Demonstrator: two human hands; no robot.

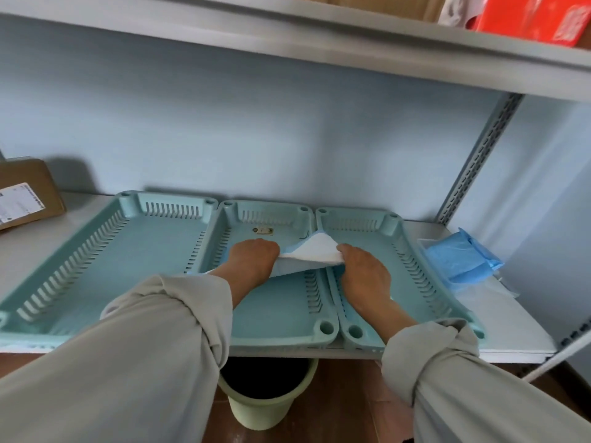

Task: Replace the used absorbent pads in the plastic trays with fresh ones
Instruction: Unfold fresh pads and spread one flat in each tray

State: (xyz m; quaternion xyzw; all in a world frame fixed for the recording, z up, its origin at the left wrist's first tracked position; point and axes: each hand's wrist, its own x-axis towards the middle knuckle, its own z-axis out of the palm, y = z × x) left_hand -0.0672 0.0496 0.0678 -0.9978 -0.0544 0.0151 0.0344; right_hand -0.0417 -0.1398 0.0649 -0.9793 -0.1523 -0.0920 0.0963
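Observation:
Three pale teal plastic trays stand side by side on a grey shelf: a left tray [105, 251], a middle tray [281, 318] and a right tray [412, 251]. Over the middle tray, an absorbent pad [315, 249], white on one side and blue on the other, is partly folded and lifted. My left hand [254, 255] grips its left part. My right hand [363, 270] pinches its right edge above the rim between the middle and right trays. The left and right trays show bare bottoms.
A stack of folded blue pads [460, 259] in clear wrap lies on the shelf at the right. A cardboard box [25, 193] sits at the far left. A green bin [265, 394] with a dark liner stands on the floor below the shelf edge. Another shelf [319, 36] hangs overhead.

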